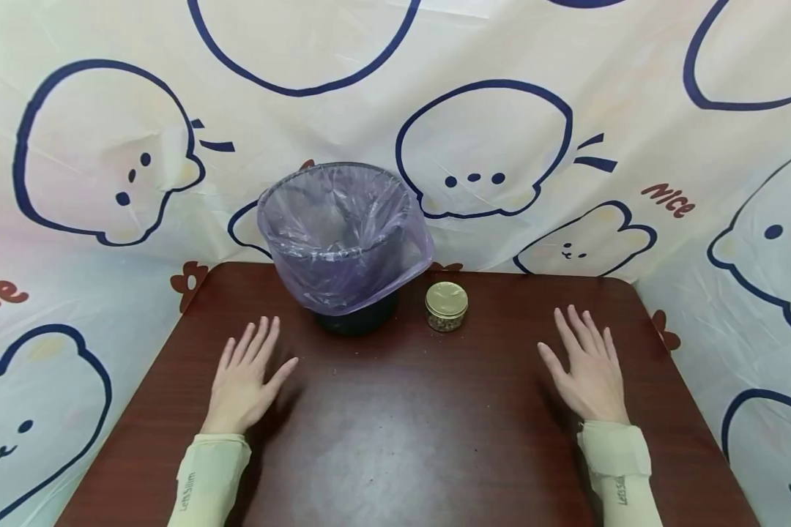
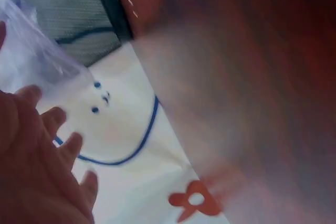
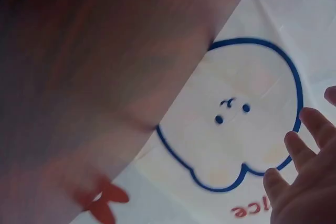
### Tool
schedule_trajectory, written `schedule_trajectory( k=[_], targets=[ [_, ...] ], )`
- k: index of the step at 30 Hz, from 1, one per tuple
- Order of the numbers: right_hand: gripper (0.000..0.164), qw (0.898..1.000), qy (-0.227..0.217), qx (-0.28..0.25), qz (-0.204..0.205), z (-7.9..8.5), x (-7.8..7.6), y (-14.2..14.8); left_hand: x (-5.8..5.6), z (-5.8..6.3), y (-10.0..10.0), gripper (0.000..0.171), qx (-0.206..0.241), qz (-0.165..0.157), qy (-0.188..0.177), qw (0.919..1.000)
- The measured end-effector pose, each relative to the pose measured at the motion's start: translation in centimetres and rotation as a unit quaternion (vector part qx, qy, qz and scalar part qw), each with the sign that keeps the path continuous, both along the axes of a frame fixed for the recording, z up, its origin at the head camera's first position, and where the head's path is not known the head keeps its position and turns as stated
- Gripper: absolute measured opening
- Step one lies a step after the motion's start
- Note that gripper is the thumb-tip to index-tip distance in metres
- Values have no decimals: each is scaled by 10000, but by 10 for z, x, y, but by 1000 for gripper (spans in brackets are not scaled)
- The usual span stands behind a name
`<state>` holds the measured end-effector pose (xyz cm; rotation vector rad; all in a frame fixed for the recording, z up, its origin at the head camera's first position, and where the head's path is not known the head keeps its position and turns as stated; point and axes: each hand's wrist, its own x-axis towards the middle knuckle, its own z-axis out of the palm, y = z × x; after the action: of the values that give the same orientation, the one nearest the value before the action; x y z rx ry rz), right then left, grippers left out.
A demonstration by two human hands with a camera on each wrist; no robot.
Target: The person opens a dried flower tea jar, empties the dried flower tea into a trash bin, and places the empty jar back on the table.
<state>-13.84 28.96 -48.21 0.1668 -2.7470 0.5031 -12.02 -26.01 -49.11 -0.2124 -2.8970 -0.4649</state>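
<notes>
My left hand point(image 1: 242, 384) is over the left part of the table with its fingers straight and spread, holding nothing. On the right side, my right hand point(image 1: 587, 369) lies palm down in the same way, also with nothing in it. Between and beyond them, a dark mesh trash bin point(image 1: 351, 323) stands at the back of the table. A purple plastic bag point(image 1: 343, 278) lines it and folds over its rim, hanging out on the right. Just right of the bin sits a small clear jar point(image 1: 446, 307) with a gold lid and small bits inside.
The dark reddish-brown table point(image 1: 382, 439) reflects light in its middle. A pale cloth printed with cartoon bears point(image 1: 484, 150) hangs along the back and both sides, right at the table's edges.
</notes>
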Motion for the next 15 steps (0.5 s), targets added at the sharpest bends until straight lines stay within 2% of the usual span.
schedule_trajectory(
  k=[4, 7, 11, 15],
  targets=[
    [74, 9995, -151, 68, 255, -1, -17, -13, -9, -4, 24, 70, 45, -515, -79, 9986],
    [75, 9984, -327, 131, 440, -3, -32, -27, -20, -4, 50, 67, 269, -960, -55, 9950],
    [78, 9955, -573, 220, 719, -2, -54, -51, -38, 1, 86, 67, 656, -1535, -247, 9857],
    [81, 9921, -691, 231, 1025, 5, -76, -76, -57, 7, 125, 71, 833, -2008, -662, 9738]
  ],
)
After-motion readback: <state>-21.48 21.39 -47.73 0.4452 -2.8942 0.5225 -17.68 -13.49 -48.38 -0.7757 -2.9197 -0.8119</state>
